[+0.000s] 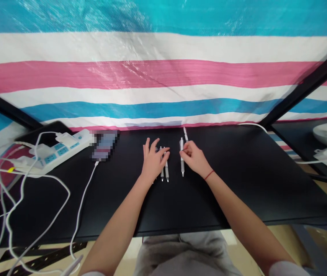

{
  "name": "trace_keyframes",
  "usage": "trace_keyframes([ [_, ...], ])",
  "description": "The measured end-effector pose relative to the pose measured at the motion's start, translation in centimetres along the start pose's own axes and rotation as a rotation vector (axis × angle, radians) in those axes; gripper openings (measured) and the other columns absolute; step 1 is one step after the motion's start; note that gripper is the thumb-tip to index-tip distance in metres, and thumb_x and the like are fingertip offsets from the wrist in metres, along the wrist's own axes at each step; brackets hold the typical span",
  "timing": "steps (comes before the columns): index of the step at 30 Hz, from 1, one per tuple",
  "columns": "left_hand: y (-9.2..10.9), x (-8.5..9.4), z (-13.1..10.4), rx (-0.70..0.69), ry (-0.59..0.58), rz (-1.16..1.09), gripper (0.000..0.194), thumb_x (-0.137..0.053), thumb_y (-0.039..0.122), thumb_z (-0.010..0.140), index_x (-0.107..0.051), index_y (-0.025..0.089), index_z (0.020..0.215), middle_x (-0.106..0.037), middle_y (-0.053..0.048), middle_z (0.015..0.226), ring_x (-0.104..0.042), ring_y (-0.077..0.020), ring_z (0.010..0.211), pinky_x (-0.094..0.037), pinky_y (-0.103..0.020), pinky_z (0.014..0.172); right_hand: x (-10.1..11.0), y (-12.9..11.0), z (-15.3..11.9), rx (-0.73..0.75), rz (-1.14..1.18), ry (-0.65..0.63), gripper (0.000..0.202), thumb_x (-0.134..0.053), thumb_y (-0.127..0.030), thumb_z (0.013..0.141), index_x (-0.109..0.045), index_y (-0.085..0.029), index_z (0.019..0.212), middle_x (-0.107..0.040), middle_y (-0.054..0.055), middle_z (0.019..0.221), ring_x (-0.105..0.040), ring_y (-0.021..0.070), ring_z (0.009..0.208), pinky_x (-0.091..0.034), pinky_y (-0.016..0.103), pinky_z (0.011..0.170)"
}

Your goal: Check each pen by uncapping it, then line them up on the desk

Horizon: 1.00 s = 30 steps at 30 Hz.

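Two white-and-grey pens (167,172) lie side by side on the black table (117,199), partly under my left hand (152,159). That hand rests over them with its fingers spread, and a small tip of what may be another pen shows by its wrist. My right hand (194,158) pinches a white pen with a grey grip (182,165) between thumb and fingers, its tip pointing toward me. Just beyond the right hand, one more white pen (185,133) lies near the back edge, its lower part hidden by the fingers.
To the left are a white power strip (74,151) with plugs, a phone (105,145) on a charging cable (83,199), and tangled white cables (22,191). A striped plastic sheet (163,74) hangs behind the table. Black frame posts (304,86) stand at both sides.
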<state>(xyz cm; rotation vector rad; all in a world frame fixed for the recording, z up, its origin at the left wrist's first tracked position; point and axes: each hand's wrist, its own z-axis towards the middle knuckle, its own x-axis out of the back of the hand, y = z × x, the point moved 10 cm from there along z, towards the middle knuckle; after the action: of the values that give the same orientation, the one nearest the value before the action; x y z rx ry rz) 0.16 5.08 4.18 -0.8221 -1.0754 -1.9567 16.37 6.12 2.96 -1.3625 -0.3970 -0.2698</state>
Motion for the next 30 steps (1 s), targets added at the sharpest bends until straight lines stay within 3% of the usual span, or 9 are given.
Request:
trace_keyframes([
  [2,1.2,1.2,0.1,-0.057,0.049,-0.065,0.028,-0.053,0.036,0.090,-0.068,0.024,0.109,-0.050,-0.009,0.135,-0.026,-0.0331,0.138,-0.027,-0.054,0.111,1.1,1.1,0.4,-0.086,0.304,0.088,0.031,-0.061,-0.040,0.078,-0.035,-0.025,0.085,-0.057,-0.006,0.062,-0.055,0.0129,0.052,-0.043,0.024,0.050],
  [5,3.0,0.7,0.1,-0.121,-0.069,-0.151,0.041,-0.057,0.043,0.087,-0.059,0.021,0.122,-0.063,-0.009,0.118,-0.050,-0.0263,0.118,-0.038,-0.045,0.102,1.5,1.6,0.6,-0.160,0.620,0.141,0.050,-0.072,-0.045,0.070,-0.030,-0.026,0.090,-0.065,-0.003,0.072,-0.064,0.0156,0.060,-0.050,0.025,0.050],
  [8,3.5,-0.8,-0.3,-0.086,-0.195,-0.135,0.050,-0.058,0.047,0.086,-0.053,0.022,0.129,-0.070,-0.006,0.101,-0.057,-0.0252,0.103,-0.039,-0.046,0.095,1.3,1.2,0.3,-0.173,0.749,0.152,0.059,-0.078,-0.043,0.066,-0.033,-0.026,0.100,-0.067,-0.002,0.082,-0.070,0.0183,0.074,-0.057,0.030,0.061],
  [11,3.8,-1.6,-0.5,-0.089,-0.233,-0.141,0.035,-0.045,0.037,0.094,-0.056,0.021,0.123,-0.070,-0.006,0.099,-0.060,-0.0233,0.095,-0.041,-0.043,0.090,1.1,0.7,0.2,-0.167,0.785,0.128,0.063,-0.078,-0.040,0.067,-0.036,-0.029,0.112,-0.065,-0.003,0.087,-0.070,0.0186,0.079,-0.059,0.033,0.067],
  [13,3.9,-1.1,-0.4,-0.097,-0.199,-0.181,0.031,-0.039,0.030,0.096,-0.058,0.018,0.118,-0.068,-0.008,0.104,-0.060,-0.0226,0.095,-0.042,-0.040,0.088,1.6,0.8,0.3,-0.169,0.756,0.124,0.050,-0.073,-0.045,0.072,-0.044,-0.027,0.108,-0.064,-0.003,0.081,-0.069,0.0167,0.073,-0.058,0.030,0.062],
  [15,3.9,-0.1,-0.1,-0.101,-0.145,-0.221,0.029,-0.039,0.028,0.096,-0.058,0.016,0.115,-0.067,-0.009,0.106,-0.059,-0.0220,0.096,-0.043,-0.037,0.088,2.3,1.1,0.5,-0.177,0.675,0.116,0.034,-0.064,-0.051,0.079,-0.052,-0.021,0.091,-0.057,-0.005,0.065,-0.062,0.0119,0.055,-0.052,0.023,0.048],
  [18,4.0,1.3,0.1,-0.119,-0.102,-0.223,0.027,-0.041,0.031,0.095,-0.060,0.017,0.107,-0.065,-0.007,0.094,-0.057,-0.0204,0.088,-0.044,-0.036,0.086,2.8,1.2,0.7,-0.186,0.494,0.011,0.038,-0.057,-0.055,0.084,-0.054,-0.018,0.075,-0.043,-0.007,0.051,-0.045,0.0070,0.038,-0.034,0.018,0.035],
  [24,3.6,2.3,0.4,-0.143,-0.051,-0.201,0.026,-0.039,0.030,0.096,-0.061,0.017,0.095,-0.062,-0.006,0.082,-0.054,-0.0189,0.079,-0.045,-0.034,0.080,1.6,0.1,-0.3,-0.129,0.258,-0.322,0.038,-0.050,-0.053,0.089,-0.053,-0.018,0.074,-0.043,-0.006,0.052,-0.039,0.0066,0.041,-0.028,0.020,0.040],
  [30,3.1,1.8,0.4,-0.107,-0.083,-0.227,0.026,-0.039,0.030,0.095,-0.061,0.018,0.091,-0.064,-0.005,0.082,-0.058,-0.0189,0.080,-0.045,-0.032,0.077,3.2,-2.4,0.1,0.150,0.045,-0.206,0.025,-0.055,-0.042,0.089,-0.062,-0.018,0.088,-0.054,-0.001,0.070,-0.045,0.0103,0.057,-0.036,0.024,0.052],
])
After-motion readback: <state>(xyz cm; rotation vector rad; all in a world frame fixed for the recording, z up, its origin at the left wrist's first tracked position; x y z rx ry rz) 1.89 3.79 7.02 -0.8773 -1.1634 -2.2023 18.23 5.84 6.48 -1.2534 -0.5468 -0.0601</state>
